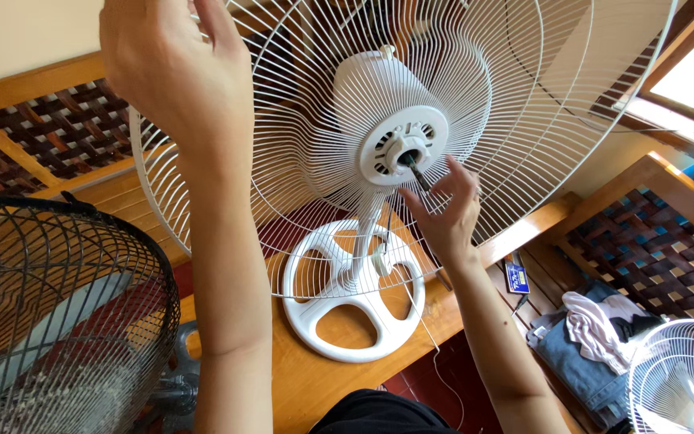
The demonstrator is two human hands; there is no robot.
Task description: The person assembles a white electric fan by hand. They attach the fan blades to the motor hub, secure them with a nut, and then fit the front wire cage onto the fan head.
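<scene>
Looking at where you've got to, the white pedestal fan on the wooden bench is stripped down pretty far: front guard is off, no blade on it, and only the white wire rear guard sits around the white motor housing. I'd call that the teardown mostly done, with the rear guard's round plastic locking ring and the guard itself being what's left, though I can't tell from this angle if that ring is loose or tight.

Your left hand is up at the near-left rim of the guard, fingers spread and relaxed; it seems to rest against the wires rather than clamp anything. Your right hand is just below the hub, fingertips pinched lightly around the dark metal motor shaft poking out of the centre.

The round white spoked base sits below on the bench. A black wire fan guard is near left, another small white fan near right, beside some folded clothes on the floor.
</scene>
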